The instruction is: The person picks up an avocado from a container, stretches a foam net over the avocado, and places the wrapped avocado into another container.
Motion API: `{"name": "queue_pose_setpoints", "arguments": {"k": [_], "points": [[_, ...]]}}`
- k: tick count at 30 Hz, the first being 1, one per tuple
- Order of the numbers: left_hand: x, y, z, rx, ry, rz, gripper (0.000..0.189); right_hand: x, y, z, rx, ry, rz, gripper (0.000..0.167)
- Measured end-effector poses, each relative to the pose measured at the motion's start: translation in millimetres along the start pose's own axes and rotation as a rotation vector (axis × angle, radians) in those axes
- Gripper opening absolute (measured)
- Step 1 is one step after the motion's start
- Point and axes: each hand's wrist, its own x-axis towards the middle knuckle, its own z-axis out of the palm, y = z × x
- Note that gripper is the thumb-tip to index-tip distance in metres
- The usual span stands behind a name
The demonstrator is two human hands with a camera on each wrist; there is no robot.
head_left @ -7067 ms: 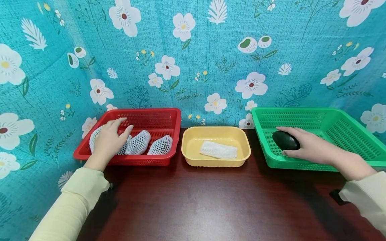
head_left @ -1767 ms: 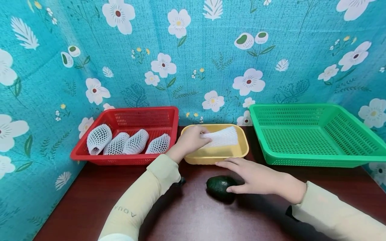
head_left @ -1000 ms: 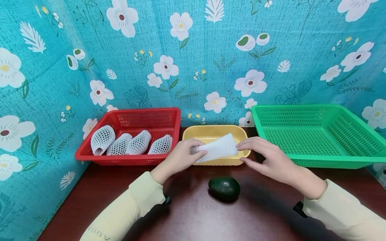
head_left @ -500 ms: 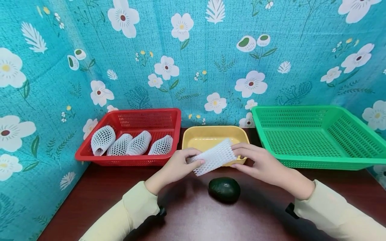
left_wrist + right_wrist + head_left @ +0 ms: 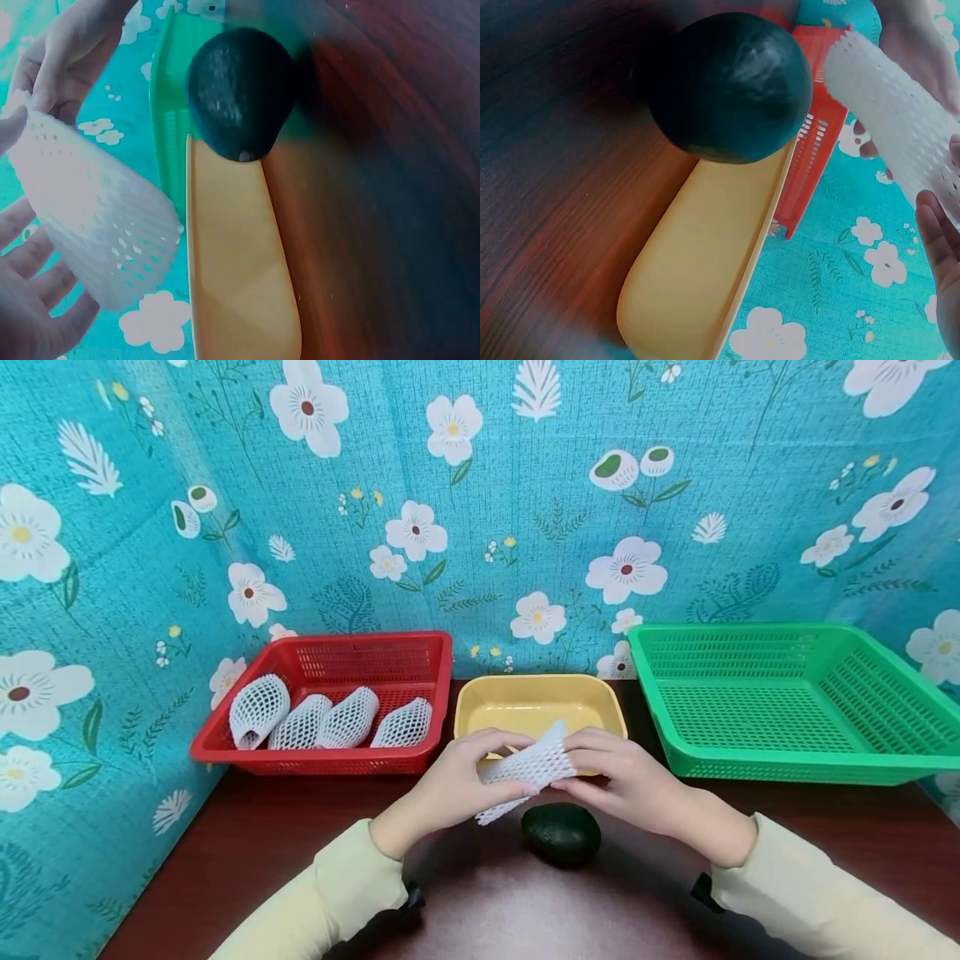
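A white foam fruit net (image 5: 528, 768), a tube of open mesh, hangs tilted in the air between both hands. My left hand (image 5: 457, 787) holds its lower left part, thumb in front and fingers behind. At its upper right end my right hand (image 5: 633, 783) pinches the mesh, with fingertips at the rim. In the left wrist view the foam net (image 5: 105, 210) looks flattened out, with no fruit visible in it. A dark green avocado (image 5: 561, 833) lies on the table just below the hands, touched by neither.
Behind the hands stands a yellow tray (image 5: 540, 685). To its left, a red basket (image 5: 367, 643) holds several net-wrapped fruits (image 5: 348, 717). A green basket (image 5: 750, 710) stands on the right. A blue flowered cloth (image 5: 480, 527) hangs behind the dark table (image 5: 495, 902).
The avocado went from the green basket to the table. My left hand lifted the foam net from the yellow tray, and my right hand took its other end. The net has come lower and nearer.
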Motion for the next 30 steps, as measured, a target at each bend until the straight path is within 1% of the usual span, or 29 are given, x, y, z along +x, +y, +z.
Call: {"name": "queue_pose_setpoints", "arguments": {"k": [4, 6, 8, 11, 17, 22, 24, 26, 28, 30], "points": [[1.5, -0.7, 6.5, -0.01, 0.076, 0.063, 0.035, -0.5, -1.5, -1.8, 0.005, -0.006, -0.001, 0.039], [1.3, -0.9, 8.1, -0.02, 0.108, 0.077, 0.029, -2.3, -1.4, -2.7, -0.003, -0.004, 0.002, 0.038], [0.6, -0.9, 8.4, -0.037, 0.122, 0.086, 0.023, -4.1, -1.3, -2.8, -0.017, 0.007, 0.004, 0.037], [-0.6, -1.1, 6.8, -0.053, 0.135, 0.073, 0.021, -7.6, -1.4, -2.9, -0.029, 0.021, 0.011, 0.034], [-2.8, -2.2, 0.4, -0.074, 0.16, 0.026, 0.019, -15.4, -1.8, -4.3, 0.006, 0.016, 0.051, 0.028], [-4.1, -4.1, -2.0, -0.1, 0.159, 0.007, 0.018, -21.5, -1.7, -4.0, 0.008, 0.017, 0.054, 0.027], [-4.6, -4.5, -2.6, -0.118, 0.139, 0.005, 0.018, -21.9, -1.5, -3.8, 0.009, 0.019, 0.041, 0.025], [-4.6, -5.6, -3.3, -0.144, 0.097, 0.014, 0.019, -20.3, -1.5, -3.4, 0.01, 0.021, 0.017, 0.023], [-4.3, -7.2, -4.1, -0.191, 0.02, 0.04, 0.023, -17.8, -1.4, -3.0, 0.004, 0.023, -0.015, 0.023], [-4.2, -8.8, -5.1, -0.252, -0.076, 0.066, 0.029, -14.7, -1.7, -2.1, -0.005, 0.03, -0.063, 0.024]]}}
